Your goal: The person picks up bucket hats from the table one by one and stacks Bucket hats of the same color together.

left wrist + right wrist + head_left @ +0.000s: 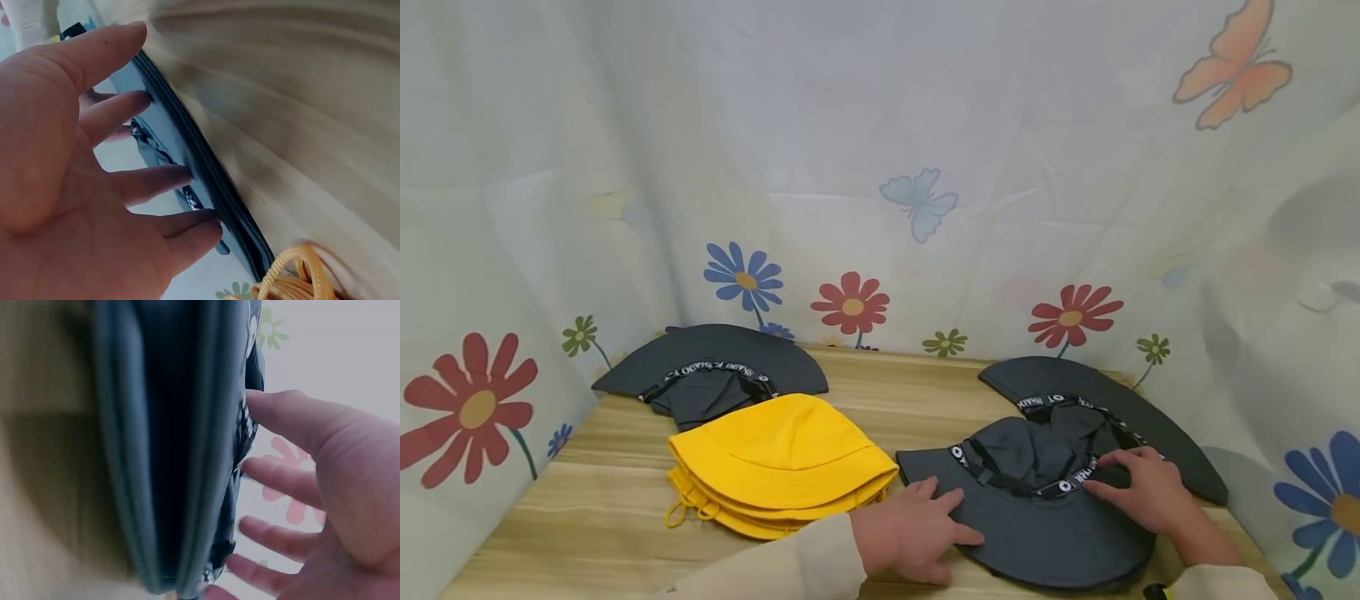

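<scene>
Cream left sleeve [797,562] is lying nearest, bottom edge. Dark wide-brimmed hat [1037,525] is resting lower right on table [572,500]; probably light, soft-crowned, springy-brimmed, best taken by opposite brim [1075,546] edges. Left hand [910,533] is lying spread, touching brim; right hand [1153,492] is touching printed band [1082,472], fingers parted; neither is visibly gripping.

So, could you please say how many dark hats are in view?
3 visible: back-left dark hat, behind the yellow hats; front-right dark hat, beside them; back-right dark hat, behind the front one. More may be hidden underneath.
</scene>
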A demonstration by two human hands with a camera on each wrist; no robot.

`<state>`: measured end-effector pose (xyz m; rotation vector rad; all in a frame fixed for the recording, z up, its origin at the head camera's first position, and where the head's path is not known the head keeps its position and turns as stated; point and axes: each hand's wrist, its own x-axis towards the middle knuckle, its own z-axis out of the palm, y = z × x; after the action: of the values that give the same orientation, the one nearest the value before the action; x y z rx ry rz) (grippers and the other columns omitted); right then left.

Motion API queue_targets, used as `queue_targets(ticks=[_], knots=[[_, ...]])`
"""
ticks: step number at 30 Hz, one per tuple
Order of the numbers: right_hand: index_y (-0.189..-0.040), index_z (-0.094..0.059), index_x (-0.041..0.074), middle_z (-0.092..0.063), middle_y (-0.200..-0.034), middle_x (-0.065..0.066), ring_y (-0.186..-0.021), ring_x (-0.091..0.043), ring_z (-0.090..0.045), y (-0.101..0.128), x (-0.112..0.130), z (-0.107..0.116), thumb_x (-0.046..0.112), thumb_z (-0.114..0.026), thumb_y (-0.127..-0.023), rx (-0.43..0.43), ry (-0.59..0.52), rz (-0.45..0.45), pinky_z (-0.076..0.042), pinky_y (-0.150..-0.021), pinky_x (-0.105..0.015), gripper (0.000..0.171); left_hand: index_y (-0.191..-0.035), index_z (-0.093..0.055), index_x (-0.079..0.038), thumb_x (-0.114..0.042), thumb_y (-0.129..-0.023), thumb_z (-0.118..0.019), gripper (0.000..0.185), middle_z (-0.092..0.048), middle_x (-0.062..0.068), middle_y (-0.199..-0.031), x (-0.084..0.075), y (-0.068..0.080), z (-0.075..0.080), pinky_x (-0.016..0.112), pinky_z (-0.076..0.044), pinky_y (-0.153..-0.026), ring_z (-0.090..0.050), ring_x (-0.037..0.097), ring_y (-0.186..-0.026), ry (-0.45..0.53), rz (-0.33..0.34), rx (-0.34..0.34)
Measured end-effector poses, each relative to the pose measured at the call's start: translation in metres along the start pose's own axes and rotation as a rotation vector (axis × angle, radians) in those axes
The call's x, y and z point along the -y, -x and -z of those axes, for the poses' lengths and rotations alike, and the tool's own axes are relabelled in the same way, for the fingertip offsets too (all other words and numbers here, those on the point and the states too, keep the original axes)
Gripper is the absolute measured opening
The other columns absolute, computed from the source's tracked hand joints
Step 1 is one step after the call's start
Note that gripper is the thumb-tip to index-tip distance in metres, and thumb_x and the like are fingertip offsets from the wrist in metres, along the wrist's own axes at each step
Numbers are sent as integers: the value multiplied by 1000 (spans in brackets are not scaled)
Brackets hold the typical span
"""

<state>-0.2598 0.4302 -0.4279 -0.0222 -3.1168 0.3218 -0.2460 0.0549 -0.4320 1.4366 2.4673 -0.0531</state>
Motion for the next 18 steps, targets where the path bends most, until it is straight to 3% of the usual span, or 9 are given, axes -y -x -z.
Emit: queue_targets(ticks=[3, 11, 15, 18], knots=[[-121, -67, -1, -59, -122, -36, -118, -59, -51, -1, 5, -4, 53, -75, -87, 49, -8, 51, -41, -93, -73, 65, -152, -40, -50, -50, -98, -65, 60, -34, -1, -166, -2, -1, -2, 42, -35, -122, -38, 36, -150, 0, 24, 34], [-124, -67, -1, -63, -123, -31, -117, -55, -57, -3, -1, -2, 50, -75, -89, 114, -49, 52, -48, -93, -65, 63, -153, -39, -51, -50, -98, -65, 60, -34, -1, -166, -3, -1, -1, 43, -37, -121, -38, 36, -150, -1, 22, 45], [-123, -66, -5, -65, -121, -31, -113, -50, -61, -10, -14, 7, 49, -70, -94, 124, -95, 16, -52, -88, -59, 62, -152, -45, -45, -49, -99, -64, 56, -41, -4, -161, -3, 1, 0, 37, -41, -117, -43, 25, -146, 35, -49, 7], [-122, -62, -10, -63, -117, -35, -104, -47, -63, -16, -34, 16, 48, -63, -99, 87, -118, -95, -54, -81, -54, 63, -149, -50, -37, -46, -101, -62, 51, -47, -6, -153, -6, 5, 1, 29, -43, -110, -46, 15, -135, 85, -149, -38]])
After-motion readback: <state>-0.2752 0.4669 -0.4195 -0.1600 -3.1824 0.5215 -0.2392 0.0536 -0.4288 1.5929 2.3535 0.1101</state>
